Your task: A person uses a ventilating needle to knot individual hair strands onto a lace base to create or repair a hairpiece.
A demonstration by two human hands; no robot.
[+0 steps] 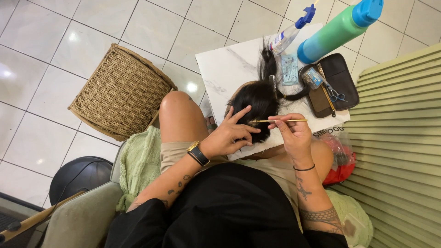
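Two hands meet over a bundle of black hair (258, 103) that lies on the white marble bench (225, 69). The left hand (228, 136) presses down on the near end of the hair with spread fingers, its grip released and flat, not closed round anything. The right hand (294, 133) pinches a thin golden tool (280, 121), held level with its tip at the hair just beside the left fingertips.

As a judgement, the work on the hair looks to be in its middle: the bundle is held and the tool is set at it, yet most of the strands trail loose towards the far side of the bench, where a clip seems to hold them. How much is already worked cannot be told.

Beyond lie scissors (335, 94) on a dark pouch (342, 73), a spray bottle (289, 34) and a green-blue bottle (337, 30). A wicker basket (120, 92) stands on the tiled floor.
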